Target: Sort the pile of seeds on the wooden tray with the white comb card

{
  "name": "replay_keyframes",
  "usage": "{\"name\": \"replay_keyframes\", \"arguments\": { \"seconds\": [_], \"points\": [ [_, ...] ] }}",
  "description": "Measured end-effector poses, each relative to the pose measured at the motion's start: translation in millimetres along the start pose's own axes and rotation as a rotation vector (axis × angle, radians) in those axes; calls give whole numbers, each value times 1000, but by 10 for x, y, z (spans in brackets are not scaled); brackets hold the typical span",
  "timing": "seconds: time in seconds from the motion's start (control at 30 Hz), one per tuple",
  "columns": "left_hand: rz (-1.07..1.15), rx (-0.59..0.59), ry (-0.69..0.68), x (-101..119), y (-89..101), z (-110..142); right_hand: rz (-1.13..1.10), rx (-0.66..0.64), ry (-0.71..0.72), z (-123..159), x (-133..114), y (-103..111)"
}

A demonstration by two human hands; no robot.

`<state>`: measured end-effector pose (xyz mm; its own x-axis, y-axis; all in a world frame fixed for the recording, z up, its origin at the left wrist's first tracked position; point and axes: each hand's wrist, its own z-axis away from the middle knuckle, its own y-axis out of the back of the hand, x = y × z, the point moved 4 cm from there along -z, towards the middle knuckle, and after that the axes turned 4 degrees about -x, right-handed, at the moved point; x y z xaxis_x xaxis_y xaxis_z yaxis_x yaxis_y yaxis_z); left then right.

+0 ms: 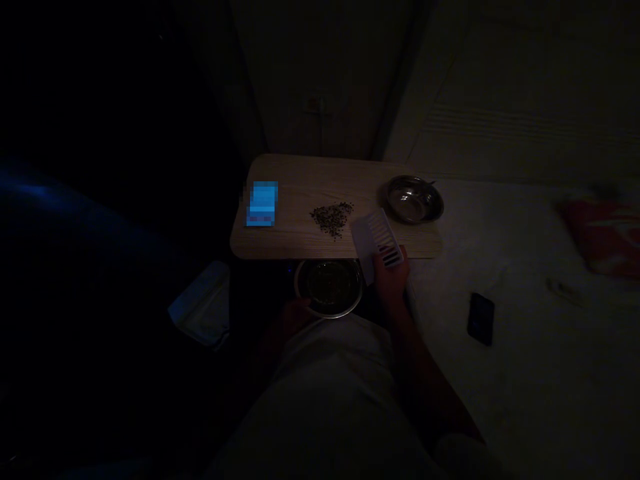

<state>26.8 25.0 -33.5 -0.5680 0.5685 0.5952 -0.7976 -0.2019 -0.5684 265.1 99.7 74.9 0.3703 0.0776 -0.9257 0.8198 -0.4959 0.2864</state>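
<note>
My right hand (391, 277) is closed around a white plastic piece (367, 240) with a solid flat part and a row of slots. It is held over the table's front edge, just right of a scattered heap of small dark grains or seeds (332, 219). Below that edge, a round metal bowl (335, 313) is held close to my lap. My left hand (299, 312) grips its near left rim, its fingers partly lost in the dark. What lies inside the bowl is too dim to make out.
Light wood covers the small table (295, 173). A second metal bowl (414, 200) with a utensil handle stands at its right end, a glowing blurred screen (262, 204) at its left. A phone (481, 319) and a red packet (605, 237) lie on the pale surface to the right.
</note>
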Motion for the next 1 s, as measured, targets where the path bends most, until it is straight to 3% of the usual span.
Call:
{"name": "replay_keyframes", "arguments": {
  "seconds": [0.13,0.27,0.43,0.63,0.83,1.0],
  "points": [
    [23,-67,36,99,-120,-48,-20,96,-24,-45,91,155],
    [21,-56,-18,83,-40,-13,-69,131,-24,-67,120,215],
    [56,-99,-74,46,45,9,-108,101,-17,-48,71,134],
    [127,-252,62,18,-24,-188,-63,77,31,-165,-19,115],
    [71,-70,106,-79,185,-264,-19,68,126,-599,-125,78],
    [-32,38,133,-52,190,-178,66,30,248,-1044,-254,-9]
  ]
}}
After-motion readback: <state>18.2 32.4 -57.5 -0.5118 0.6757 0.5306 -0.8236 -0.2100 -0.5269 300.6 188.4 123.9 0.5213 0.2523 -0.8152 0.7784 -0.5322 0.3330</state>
